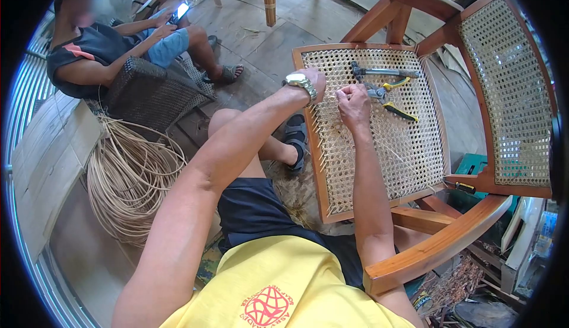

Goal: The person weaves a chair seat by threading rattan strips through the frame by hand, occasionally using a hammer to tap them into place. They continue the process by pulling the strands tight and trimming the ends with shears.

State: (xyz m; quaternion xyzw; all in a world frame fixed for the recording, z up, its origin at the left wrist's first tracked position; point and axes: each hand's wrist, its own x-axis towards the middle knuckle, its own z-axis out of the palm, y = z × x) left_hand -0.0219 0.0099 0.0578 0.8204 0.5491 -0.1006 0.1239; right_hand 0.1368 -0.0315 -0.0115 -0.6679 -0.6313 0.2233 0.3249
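Observation:
A wooden chair with a woven cane seat [409, 150] stands in front of me, its cane backrest [504, 91] to the right. My left hand [317, 83], a watch [301, 82] on its wrist, is closed at the left rail of the seat; its fingertips are hidden. Over the weave, my right hand [355, 105] is closed in a pinch, and what it grips is too small to make out. Just right of it, pliers with yellow-black handles [388, 99] lie on the cane. Farther back on the seat rests a hammer [385, 73]. Cane ends stick up along the left rail.
A coil of rattan strands [133, 180] hangs at the left. Beyond it, a person [89, 55] sits in a dark woven chair [154, 94], holding a lit phone [181, 11]. The chair's front armrest [438, 245] crosses near my right arm. A screwdriver [462, 187] lies at the seat's right corner.

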